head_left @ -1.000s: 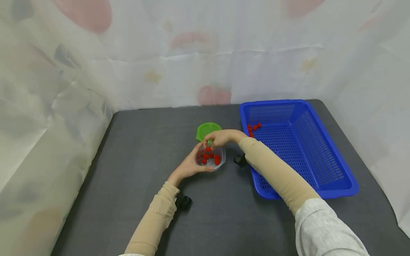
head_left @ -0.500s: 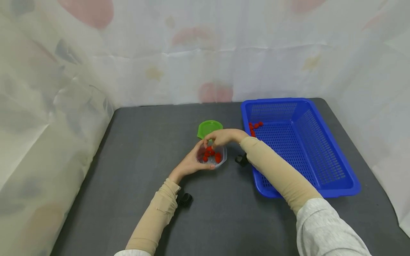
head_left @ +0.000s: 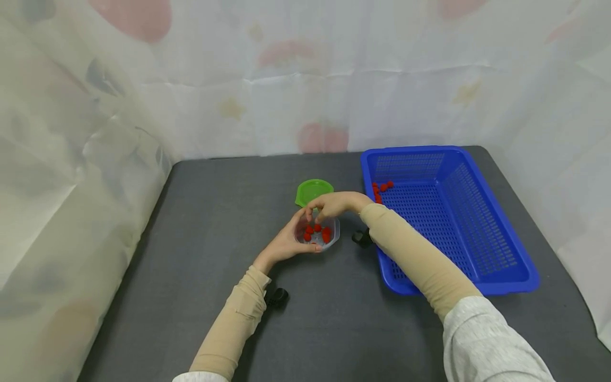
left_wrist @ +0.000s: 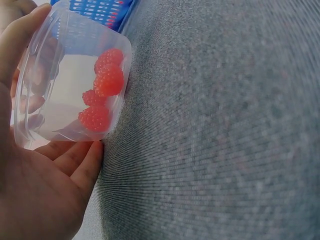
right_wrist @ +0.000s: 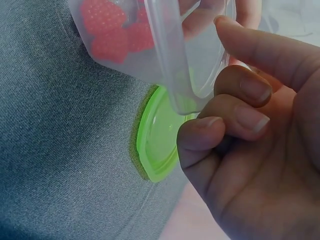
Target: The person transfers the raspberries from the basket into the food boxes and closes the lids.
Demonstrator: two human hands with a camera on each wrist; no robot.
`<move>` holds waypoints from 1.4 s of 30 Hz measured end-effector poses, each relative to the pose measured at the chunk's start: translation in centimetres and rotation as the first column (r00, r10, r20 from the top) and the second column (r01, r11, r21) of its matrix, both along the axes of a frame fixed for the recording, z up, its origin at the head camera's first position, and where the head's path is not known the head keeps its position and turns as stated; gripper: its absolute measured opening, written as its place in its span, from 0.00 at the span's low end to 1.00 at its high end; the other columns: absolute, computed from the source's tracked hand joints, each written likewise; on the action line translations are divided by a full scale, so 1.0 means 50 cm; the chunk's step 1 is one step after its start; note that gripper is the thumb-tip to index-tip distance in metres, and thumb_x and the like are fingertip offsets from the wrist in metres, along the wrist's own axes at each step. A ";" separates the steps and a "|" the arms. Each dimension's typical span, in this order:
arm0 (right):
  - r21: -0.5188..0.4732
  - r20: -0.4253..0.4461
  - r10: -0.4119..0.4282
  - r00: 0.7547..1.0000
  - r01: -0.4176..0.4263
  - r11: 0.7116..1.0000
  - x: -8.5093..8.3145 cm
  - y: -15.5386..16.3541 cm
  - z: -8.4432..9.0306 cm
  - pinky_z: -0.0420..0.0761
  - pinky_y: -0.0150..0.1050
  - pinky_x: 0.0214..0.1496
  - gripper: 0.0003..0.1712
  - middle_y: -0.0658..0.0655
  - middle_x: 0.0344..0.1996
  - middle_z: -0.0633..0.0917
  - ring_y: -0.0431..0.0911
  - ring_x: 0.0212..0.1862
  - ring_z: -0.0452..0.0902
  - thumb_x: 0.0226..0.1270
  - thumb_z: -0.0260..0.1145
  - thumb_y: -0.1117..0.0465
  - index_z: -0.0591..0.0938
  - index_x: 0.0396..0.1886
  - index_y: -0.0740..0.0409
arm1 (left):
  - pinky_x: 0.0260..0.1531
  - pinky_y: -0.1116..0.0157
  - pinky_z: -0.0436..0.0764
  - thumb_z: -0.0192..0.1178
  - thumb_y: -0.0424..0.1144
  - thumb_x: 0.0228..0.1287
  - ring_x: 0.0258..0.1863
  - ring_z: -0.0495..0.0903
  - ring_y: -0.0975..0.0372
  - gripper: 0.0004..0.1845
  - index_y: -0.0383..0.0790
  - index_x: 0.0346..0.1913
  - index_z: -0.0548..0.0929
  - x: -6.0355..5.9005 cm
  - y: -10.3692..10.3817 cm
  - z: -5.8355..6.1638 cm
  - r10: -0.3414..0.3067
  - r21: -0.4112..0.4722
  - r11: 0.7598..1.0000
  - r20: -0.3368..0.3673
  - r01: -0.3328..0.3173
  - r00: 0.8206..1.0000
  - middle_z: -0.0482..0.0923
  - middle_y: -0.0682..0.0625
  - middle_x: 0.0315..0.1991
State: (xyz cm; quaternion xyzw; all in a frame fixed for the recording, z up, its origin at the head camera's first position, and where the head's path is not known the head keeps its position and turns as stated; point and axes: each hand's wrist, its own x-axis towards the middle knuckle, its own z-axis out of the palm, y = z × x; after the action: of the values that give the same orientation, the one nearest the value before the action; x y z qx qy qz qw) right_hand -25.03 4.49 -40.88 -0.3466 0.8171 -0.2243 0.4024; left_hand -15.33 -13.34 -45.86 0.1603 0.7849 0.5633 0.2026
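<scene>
My left hand [head_left: 286,241] grips a clear plastic container [head_left: 336,232] from its left side, thumb along the near rim and fingers round the wall. Several red raspberries [left_wrist: 109,80] lie on its bottom. Above the far side of the container is my right hand [head_left: 329,206], fingers bent down over the rim. In the right wrist view nothing shows between that hand's thumb and bent fingers [right_wrist: 240,115]. Whether the container touches the table is hard to tell. Just behind it a green lid [head_left: 312,190] lies flat, partly covered by the right hand.
On the right stands a blue perforated basket [head_left: 513,285], the right forearm passing over its near left edge. More raspberries [head_left: 383,187] sit in the basket's far left corner. Black wrist devices [head_left: 363,238] hang under both wrists. A printed cloth [head_left: 248,106] rises behind the grey table [head_left: 215,212].
A raspberry at the right fingertips has dropped into the container, and those fingers have loosened. The raspberries inside have shifted a little. The left hand keeps its grip.
</scene>
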 end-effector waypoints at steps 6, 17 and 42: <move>-0.012 -0.002 0.016 1.000 -0.016 1.000 0.001 0.003 0.006 0.66 0.36 0.36 0.12 0.53 0.38 0.73 0.45 0.36 0.64 0.69 0.56 0.60 0.75 0.51 0.52 | 0.67 0.49 0.60 0.70 0.39 0.51 0.70 0.58 0.54 0.54 0.53 0.74 0.43 0.001 0.002 0.004 0.003 -0.025 1.000 -0.002 -0.003 1.000 0.56 0.44 0.71; -0.103 0.007 0.023 1.000 -0.022 0.994 0.003 0.018 0.048 0.66 0.37 0.36 0.15 0.56 0.35 0.72 0.45 0.32 0.64 0.68 0.57 0.58 0.75 0.54 0.53 | 0.64 0.49 0.64 0.72 0.45 0.48 0.68 0.62 0.56 0.55 0.64 0.72 0.43 -0.015 -0.004 -0.057 0.047 -0.054 0.997 -0.021 -0.048 0.999 0.60 0.49 0.68; -0.300 0.005 -0.424 0.905 0.406 0.863 -0.022 0.230 0.087 0.66 0.40 0.30 0.16 0.52 0.19 0.64 0.44 0.22 0.58 0.69 0.56 0.50 0.75 0.54 0.47 | 0.66 0.51 0.62 0.74 0.44 0.45 0.69 0.61 0.55 0.58 0.54 0.74 0.45 -0.011 -0.006 -0.066 0.085 -0.106 0.990 -0.050 -0.090 0.995 0.61 0.44 0.68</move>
State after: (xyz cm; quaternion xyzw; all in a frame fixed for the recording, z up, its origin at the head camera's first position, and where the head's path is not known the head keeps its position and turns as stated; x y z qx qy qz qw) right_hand -26.13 15.97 -36.54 -0.2253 0.8419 -0.4138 0.2632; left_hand -15.90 -13.66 -49.16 0.1272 0.8248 0.5246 0.1683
